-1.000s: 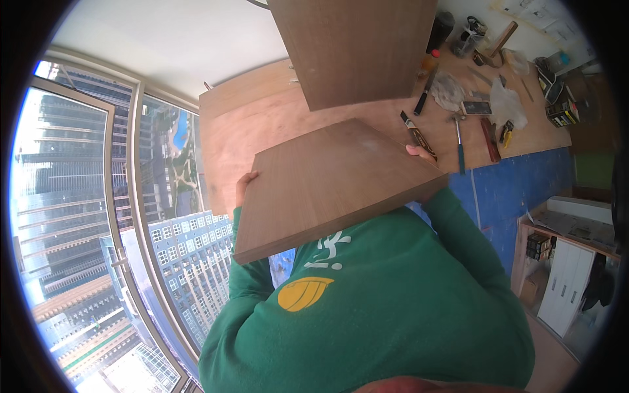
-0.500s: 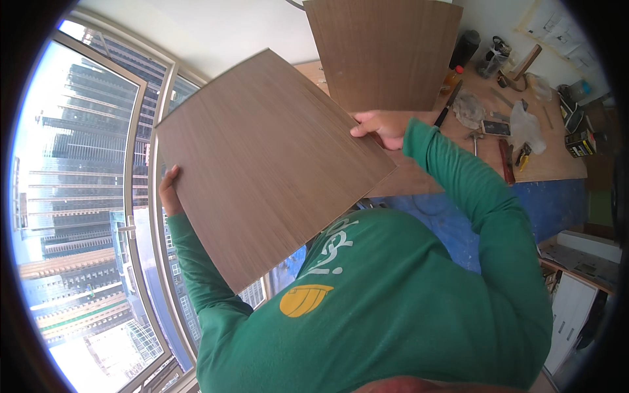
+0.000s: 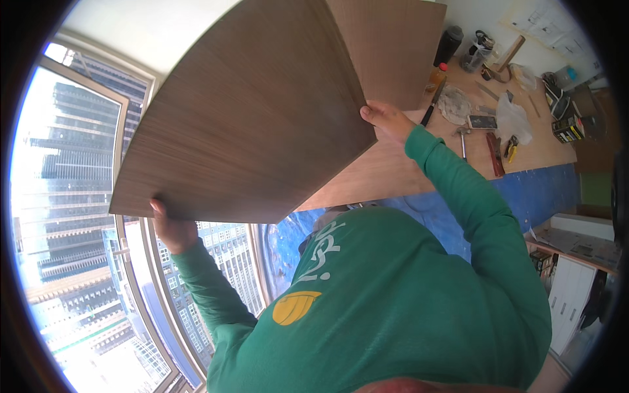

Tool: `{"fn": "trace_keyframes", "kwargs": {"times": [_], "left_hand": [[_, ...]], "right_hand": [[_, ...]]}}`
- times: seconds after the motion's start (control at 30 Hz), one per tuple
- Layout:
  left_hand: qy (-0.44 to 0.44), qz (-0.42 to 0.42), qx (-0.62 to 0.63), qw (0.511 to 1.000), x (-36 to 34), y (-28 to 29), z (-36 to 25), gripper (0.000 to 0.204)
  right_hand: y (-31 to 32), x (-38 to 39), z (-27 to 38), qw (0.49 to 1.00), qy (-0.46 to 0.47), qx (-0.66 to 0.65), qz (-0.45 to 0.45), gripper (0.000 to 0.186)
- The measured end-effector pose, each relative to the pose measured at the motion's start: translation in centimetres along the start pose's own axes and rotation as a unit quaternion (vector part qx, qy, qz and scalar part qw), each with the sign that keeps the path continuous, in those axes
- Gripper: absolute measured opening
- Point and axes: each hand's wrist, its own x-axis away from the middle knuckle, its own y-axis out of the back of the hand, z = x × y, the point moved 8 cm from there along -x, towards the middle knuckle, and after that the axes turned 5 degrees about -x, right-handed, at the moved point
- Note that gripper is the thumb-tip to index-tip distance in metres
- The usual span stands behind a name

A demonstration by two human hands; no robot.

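Observation:
A brown wood-grain panel (image 3: 249,118) is held up in the air between my two hands, tilted, over the left end of the workbench. My left hand (image 3: 174,228) grips its lower left edge, thumb on the front face and the other fingers hidden behind. My right hand (image 3: 388,120) holds the right edge near the lower right corner, its thumb at the rim and its fingers mostly out of sight. Behind it stands a second wood-grain panel (image 3: 400,56), upright on the bench and partly covered by the held one.
On the wooden bench top (image 3: 367,171) lie a knife (image 3: 434,101), a hammer (image 3: 462,143), a phone (image 3: 482,122), a plastic bag (image 3: 512,123) and yellow-handled pliers (image 3: 511,149). A black bottle (image 3: 449,46) stands near the wall. A window (image 3: 85,196) is close on my left.
The held panel has risen and tipped, its top edge swinging up past the view's upper edge. My left hand has moved lower; my right hand has shifted slightly. The view has shifted a little.

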Motion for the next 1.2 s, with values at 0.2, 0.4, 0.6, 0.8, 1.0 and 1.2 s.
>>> {"fn": "trace_keyframes", "kwargs": {"times": [0.2,0.4,0.6,0.8,1.0,1.2], "left_hand": [[-0.048,0.066,-0.043,0.996,2.3,-10.0,4.1,0.083],[-0.065,0.169,-0.163,0.97,4.1,-17.9,7.7,0.052],[-0.099,0.177,-0.177,0.963,4.5,-18.9,7.0,0.051],[-0.103,0.12,-0.13,0.979,8.6,-14.8,10.2,0.06],[-0.135,0.052,-0.098,0.985,13.5,-14.6,11.4,0.054],[-0.141,0.062,-0.088,0.984,16.6,-12.3,11.7,0.045]], "right_hand": [[6.5,5.3,-6.9,0.979,-0.104,-0.147,-0.096,0.057],[10.1,8.4,-1.4,0.919,0.022,-0.33,-0.214,0.071],[9.4,8.6,0.3,0.901,0.032,-0.31,-0.302,0.084],[8.0,4.9,3.9,0.928,0.07,-0.249,-0.267,0.092],[6.9,1.2,6.2,0.946,0.042,-0.19,-0.258,0.089],[3.0,-1.9,8.3,0.973,0.015,-0.171,-0.156,0.088]]}}
